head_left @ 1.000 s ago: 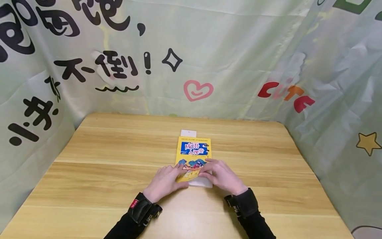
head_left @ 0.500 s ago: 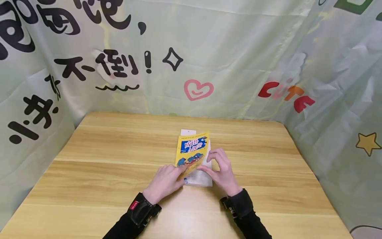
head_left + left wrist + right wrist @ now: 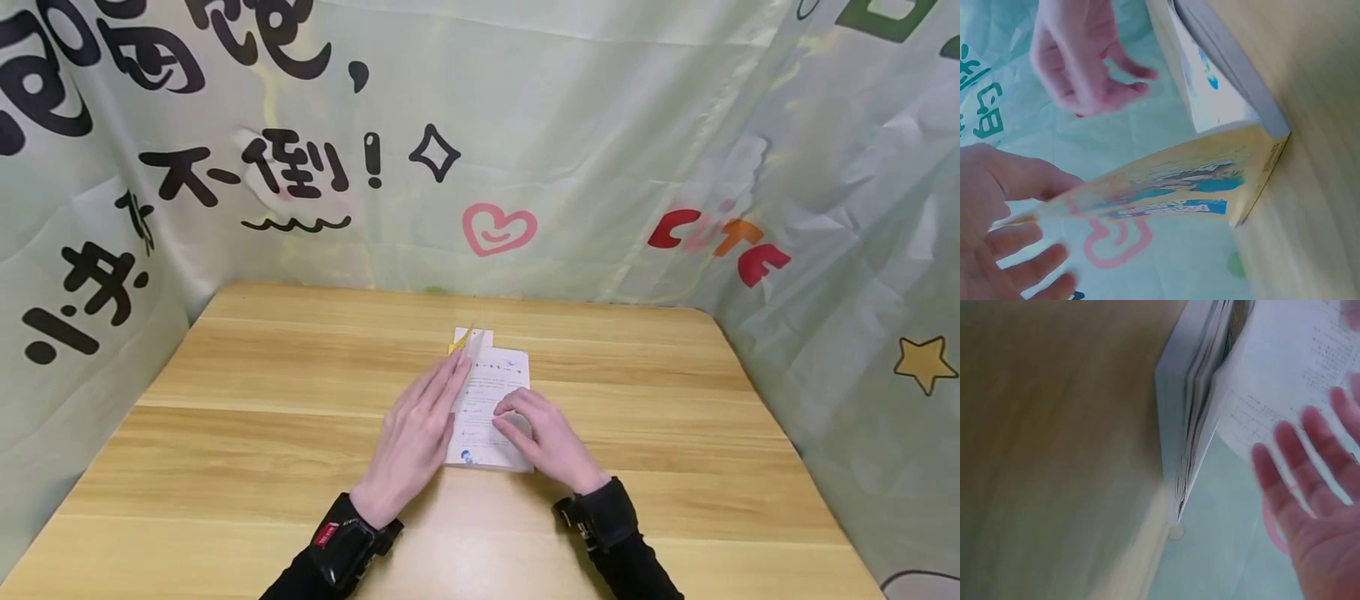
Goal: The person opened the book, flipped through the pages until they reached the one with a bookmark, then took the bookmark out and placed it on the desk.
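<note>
A thick paperback book lies on the table, with a printed white page facing up. Its yellow illustrated cover stands raised at the spine in the left wrist view. My left hand is at the book's left side, and the cover's free edge runs between its thumb and fingers. My right hand hovers over the lower right of the page with loosely bent fingers. In the right wrist view, its fingers are spread apart, holding nothing. The left hand hides most of the cover in the head view.
A small white card sticks out past the book's far edge. The wooden table extends on both sides. Beyond its back and sides hangs a pale green printed cloth.
The yellow cover, flat at first, has swung up and over to the left, baring the white page. My left hand moved forward along it; my right hand let go of it.
</note>
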Motion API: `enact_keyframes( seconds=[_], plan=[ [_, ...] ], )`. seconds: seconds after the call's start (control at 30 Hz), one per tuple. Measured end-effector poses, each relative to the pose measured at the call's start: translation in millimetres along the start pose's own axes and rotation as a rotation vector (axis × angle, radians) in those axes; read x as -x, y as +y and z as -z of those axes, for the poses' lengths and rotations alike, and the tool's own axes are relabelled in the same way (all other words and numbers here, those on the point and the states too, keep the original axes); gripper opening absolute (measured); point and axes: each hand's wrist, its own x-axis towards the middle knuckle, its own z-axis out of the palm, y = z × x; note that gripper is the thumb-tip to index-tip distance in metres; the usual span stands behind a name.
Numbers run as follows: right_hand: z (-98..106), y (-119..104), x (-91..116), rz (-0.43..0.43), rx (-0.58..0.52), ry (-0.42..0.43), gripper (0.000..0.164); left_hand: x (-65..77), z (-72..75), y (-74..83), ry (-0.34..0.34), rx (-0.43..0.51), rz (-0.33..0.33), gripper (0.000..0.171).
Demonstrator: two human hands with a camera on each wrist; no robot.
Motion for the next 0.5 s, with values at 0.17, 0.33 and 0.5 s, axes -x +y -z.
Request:
enact_keyframes(
  seconds=[0.17, 0.33, 0.5],
  plan=[
    [0, 3, 4, -0.076, 0.089, -0.197, 0.049, -1.1, 4.1, -5.9, 0.016, -0.173, -0.011, 0.078],
    [2, 2, 10, -0.176, 0.061, -0.374, 0.072, 1.4, 7.6, -12.6, -0.039, -0.271, 0.061, 0.066],
    [3, 2, 13, -0.251, 0.042, -0.443, 0.075, 5.2, 7.7, -17.8, -0.104, -0.258, 0.119, 0.062]
  ],
)
